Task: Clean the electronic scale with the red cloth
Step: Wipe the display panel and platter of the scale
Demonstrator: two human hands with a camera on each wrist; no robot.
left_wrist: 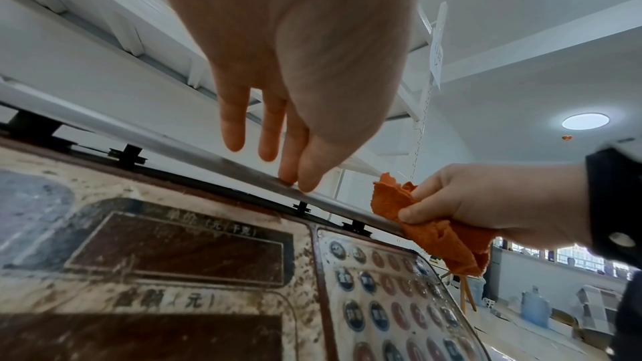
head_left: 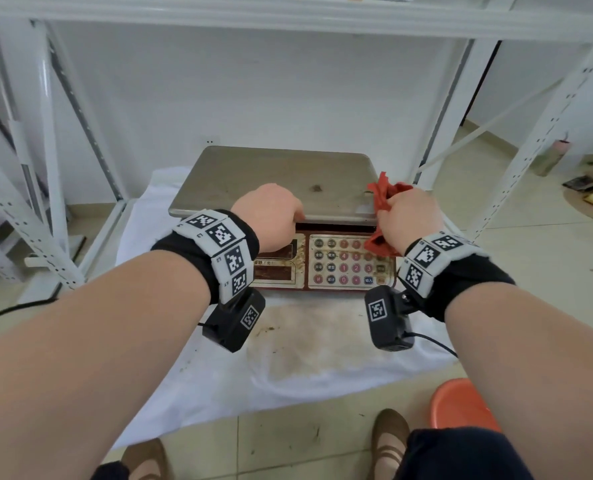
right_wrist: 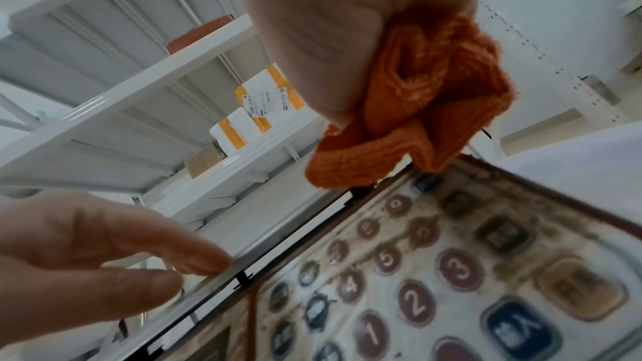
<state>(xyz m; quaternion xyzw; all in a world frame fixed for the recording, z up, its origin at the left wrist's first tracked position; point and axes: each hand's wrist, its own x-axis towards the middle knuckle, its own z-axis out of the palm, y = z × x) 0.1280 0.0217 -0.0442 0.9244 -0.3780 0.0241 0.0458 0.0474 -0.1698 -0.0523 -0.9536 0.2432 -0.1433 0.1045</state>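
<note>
The electronic scale has a steel weighing pan [head_left: 274,178] and a dirty front panel with a keypad [head_left: 343,263]. My left hand [head_left: 296,216] has straight fingers, and its fingertips [left_wrist: 295,179] touch the pan's front rim [left_wrist: 194,147] near the middle. My right hand [head_left: 397,207] grips the bunched red cloth [head_left: 383,194] at the pan's front right corner. The cloth [left_wrist: 434,232] hangs over the rim toward the keypad [right_wrist: 416,271]. In the right wrist view the cloth [right_wrist: 416,109] bulges out of my fist [right_wrist: 333,87]. My left hand [right_wrist: 194,268] appears at the lower left of that view.
The scale stands on a stained white sheet [head_left: 322,355] on the floor, under a white metal rack with posts [head_left: 54,161] on both sides and a shelf [head_left: 288,15] overhead. An orange plastic stool [head_left: 461,407] and my shoes [head_left: 390,441] are near the sheet's front edge.
</note>
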